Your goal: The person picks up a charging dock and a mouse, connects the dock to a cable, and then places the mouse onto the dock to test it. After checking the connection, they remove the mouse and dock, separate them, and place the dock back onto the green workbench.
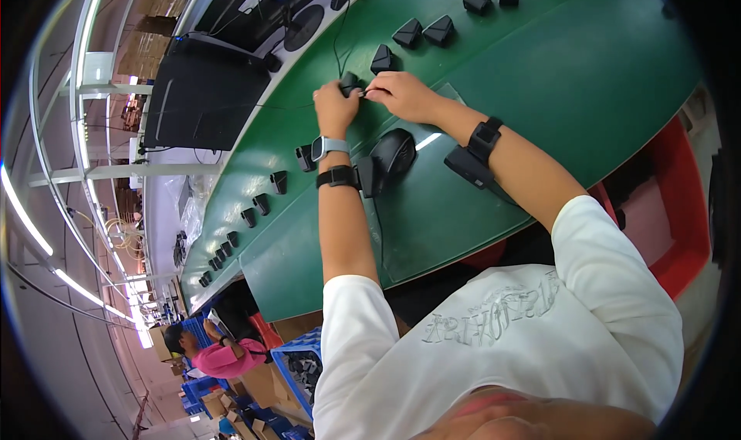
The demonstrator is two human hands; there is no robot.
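Head view: small black angular block (350,80), left hand (335,106) gripping it, right hand (407,97) pinching tiny part (364,93).

At upper centre of the frame, the left hand (336,108) holds a small black angular block (350,82); the right hand (404,97) pinches something tiny beside it. A black rounded mouse (394,151) sits mid-frame on the green surface (556,93).

1. A white T-shirt (525,363) fills the lower right of the frame; its short sleeves (610,247) hang loose.
2. Grey outlined lettering (494,313) decorates the chest.
3. The left arm (347,231), at centre, wears a squarish watch (318,148) with a pale band, then a black strap (338,177) with a dark block (366,179).
4. The right arm (532,174), right of centre, wears another black strap (485,137), a black oblong box (466,166) and a dark cable (505,196).
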